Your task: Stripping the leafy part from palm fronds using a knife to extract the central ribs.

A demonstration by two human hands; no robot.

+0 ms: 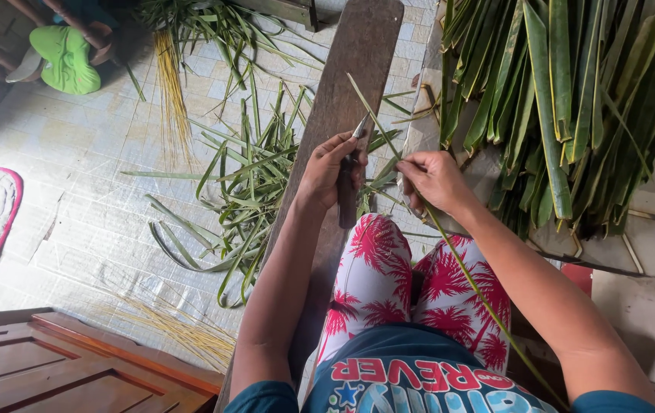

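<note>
My left hand [329, 170] grips a knife [349, 191] with a dark handle, its blade pointing up and away from me. My right hand [433, 180] pinches a long thin green palm leaf strip [465, 268] that runs from the blade tip area down across my right knee. The blade touches the strip just above my hands. Both hands hover over my knees in red and white patterned trousers [388, 283]. A long dark wooden plank [342, 99] lies under my left hand and arm.
A heap of stripped green leaf pieces [243, 183] lies on the tiled floor at left. A thick bundle of long green leaves [564, 99] rests at right. Yellow leaf ribs [170, 84] lie further back, a green sandal [67, 57] top left, wooden furniture [52, 367] bottom left.
</note>
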